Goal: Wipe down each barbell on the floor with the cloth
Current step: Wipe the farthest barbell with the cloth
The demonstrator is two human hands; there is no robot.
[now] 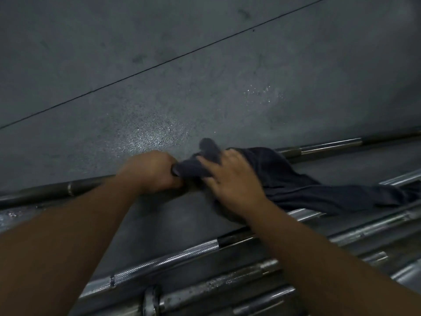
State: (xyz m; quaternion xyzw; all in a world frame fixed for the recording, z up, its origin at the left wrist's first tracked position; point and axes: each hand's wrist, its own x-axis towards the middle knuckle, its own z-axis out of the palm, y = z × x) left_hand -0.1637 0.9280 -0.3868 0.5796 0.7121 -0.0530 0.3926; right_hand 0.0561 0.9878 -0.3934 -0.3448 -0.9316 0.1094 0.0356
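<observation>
A dark barbell (57, 190) lies across the floor from lower left to upper right. My left hand (150, 171) is curled round its shaft, right beside the cloth. The dark blue cloth (296, 183) is draped over the same bar and trails to the right over a nearer bar. My right hand (232, 179) lies on the bunched end of the cloth with fingers spread, pressing it onto the bar. A chrome knurled barbell (168, 261) lies nearer to me, parallel to the first.
Several more steel bars (227, 281) lie packed side by side along the bottom and right edge. The grey rubber floor (205, 76) spreads beyond the far bar, with a thin seam line and a few shiny wet specks.
</observation>
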